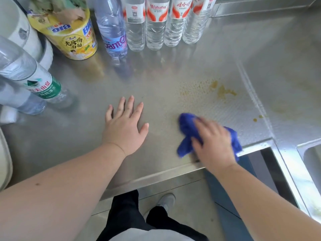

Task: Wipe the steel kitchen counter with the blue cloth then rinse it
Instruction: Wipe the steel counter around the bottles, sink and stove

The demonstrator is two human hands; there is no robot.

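Note:
The steel counter fills the view. My right hand presses the crumpled blue cloth onto the counter near its front edge; the hand and cloth look motion-blurred. Yellowish-brown stains and fine specks lie just beyond the cloth, and small drops sit to the right. My left hand rests flat on the counter with its fingers spread, left of the cloth and apart from it.
Several clear water bottles line the back. A yellow instant-noodle cup and a purple-label bottle stand at back left. A green-label bottle lies at left. A sink sits at the right edge.

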